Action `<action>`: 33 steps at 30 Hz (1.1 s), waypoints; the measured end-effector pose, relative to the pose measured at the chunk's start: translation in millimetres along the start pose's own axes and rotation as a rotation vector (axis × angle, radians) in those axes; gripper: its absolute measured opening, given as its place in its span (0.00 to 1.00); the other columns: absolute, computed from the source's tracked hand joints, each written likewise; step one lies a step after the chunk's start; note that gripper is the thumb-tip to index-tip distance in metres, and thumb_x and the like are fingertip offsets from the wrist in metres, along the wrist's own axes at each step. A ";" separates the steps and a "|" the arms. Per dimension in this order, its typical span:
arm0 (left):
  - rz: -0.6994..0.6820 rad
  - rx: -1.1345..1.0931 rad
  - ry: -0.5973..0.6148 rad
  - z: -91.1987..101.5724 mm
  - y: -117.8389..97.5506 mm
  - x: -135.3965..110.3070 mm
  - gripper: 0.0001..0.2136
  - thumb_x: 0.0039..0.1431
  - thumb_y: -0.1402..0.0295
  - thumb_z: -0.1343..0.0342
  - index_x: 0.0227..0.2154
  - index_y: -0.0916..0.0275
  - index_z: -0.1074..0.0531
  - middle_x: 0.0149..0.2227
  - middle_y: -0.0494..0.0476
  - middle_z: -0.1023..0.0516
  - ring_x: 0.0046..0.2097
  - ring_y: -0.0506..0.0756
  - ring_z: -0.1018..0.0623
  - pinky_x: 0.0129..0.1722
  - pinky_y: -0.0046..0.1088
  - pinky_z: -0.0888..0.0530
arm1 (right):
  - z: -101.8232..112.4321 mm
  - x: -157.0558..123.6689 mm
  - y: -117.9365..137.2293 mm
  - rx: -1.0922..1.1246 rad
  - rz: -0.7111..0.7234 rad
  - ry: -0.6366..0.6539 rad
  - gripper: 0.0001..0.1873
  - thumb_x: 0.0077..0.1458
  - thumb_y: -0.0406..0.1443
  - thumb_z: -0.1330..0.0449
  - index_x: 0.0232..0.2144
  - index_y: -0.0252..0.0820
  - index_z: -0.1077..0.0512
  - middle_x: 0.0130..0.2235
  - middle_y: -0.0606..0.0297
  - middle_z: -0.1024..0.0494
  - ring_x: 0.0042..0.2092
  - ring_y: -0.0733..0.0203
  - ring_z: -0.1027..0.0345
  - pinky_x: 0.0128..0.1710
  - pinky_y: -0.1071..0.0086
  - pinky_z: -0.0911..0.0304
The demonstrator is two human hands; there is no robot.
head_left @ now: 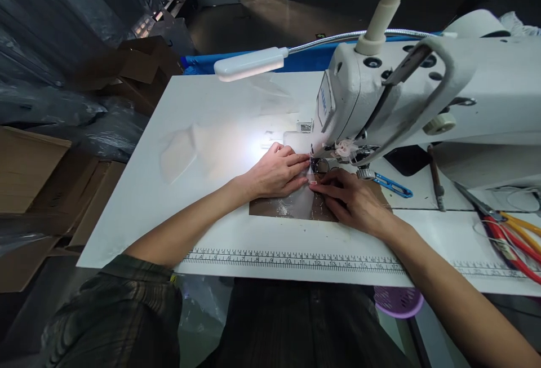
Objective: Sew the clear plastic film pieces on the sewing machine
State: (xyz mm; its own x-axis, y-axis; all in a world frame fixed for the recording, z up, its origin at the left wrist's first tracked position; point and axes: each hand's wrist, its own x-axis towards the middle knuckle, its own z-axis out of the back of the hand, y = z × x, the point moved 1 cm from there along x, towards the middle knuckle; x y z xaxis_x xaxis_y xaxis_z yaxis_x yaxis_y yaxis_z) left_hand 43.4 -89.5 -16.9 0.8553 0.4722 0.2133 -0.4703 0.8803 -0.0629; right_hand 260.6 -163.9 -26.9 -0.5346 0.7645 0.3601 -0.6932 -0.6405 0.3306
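A piece of sheer, whitish fabric (298,205) lies over a brown plate on the sewing machine table, its upper part under the needle area of the white sewing machine (344,89). My left hand (279,171) rests flat on the fabric, fingers stretched toward the presser foot. From the other side, my right hand (353,199) pinches the fabric's edge just in front of the foot. By its fingertips shows a small pale label-like piece (313,178). The needle tip is too small to make out.
A lamp (249,65) lights the white table (139,187). Right of the machine head lie a blue thread snipper (393,185) and scissors (507,227) with red and orange handles. A printed ruler (287,259) runs along the front edge. Cardboard boxes (42,176) stand at left.
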 end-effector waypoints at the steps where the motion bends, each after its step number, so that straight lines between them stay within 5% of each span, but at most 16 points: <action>1: 0.000 -0.019 -0.014 -1.2 0.9 -1.0 0.19 0.69 0.60 0.54 0.53 0.68 0.29 0.55 0.66 0.25 0.47 0.62 0.28 0.45 0.42 0.35 | -0.1 -0.7 -0.1 0.010 0.007 -0.002 0.17 0.60 0.31 0.45 0.48 0.43 0.22 0.46 0.54 0.24 0.46 0.52 0.29 0.43 0.60 0.30; 13: 0.009 -0.110 -0.068 -4.8 -0.8 -4.3 0.20 0.66 0.60 0.52 0.53 0.68 0.28 0.55 0.65 0.25 0.49 0.62 0.29 0.50 0.45 0.35 | 1.1 -1.9 0.2 0.024 0.002 -0.006 0.18 0.61 0.32 0.46 0.48 0.45 0.22 0.45 0.55 0.25 0.44 0.55 0.29 0.41 0.61 0.30; 33: 0.015 0.110 0.032 1.2 -13.8 -2.5 0.24 0.69 0.58 0.59 0.56 0.70 0.30 0.61 0.67 0.31 0.48 0.64 0.30 0.47 0.46 0.37 | 0.5 -2.8 -0.6 0.021 -0.042 0.048 0.17 0.60 0.33 0.45 0.48 0.48 0.22 0.48 0.56 0.26 0.47 0.52 0.28 0.40 0.60 0.29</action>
State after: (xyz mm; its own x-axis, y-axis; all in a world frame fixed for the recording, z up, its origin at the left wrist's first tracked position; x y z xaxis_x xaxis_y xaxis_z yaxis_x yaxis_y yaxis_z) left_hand 47.4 -102.9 -15.4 0.8539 0.4878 0.1816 -0.5023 0.8637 0.0419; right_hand 262.8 -165.6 -27.6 -0.5279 0.7932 0.3036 -0.7056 -0.6086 0.3630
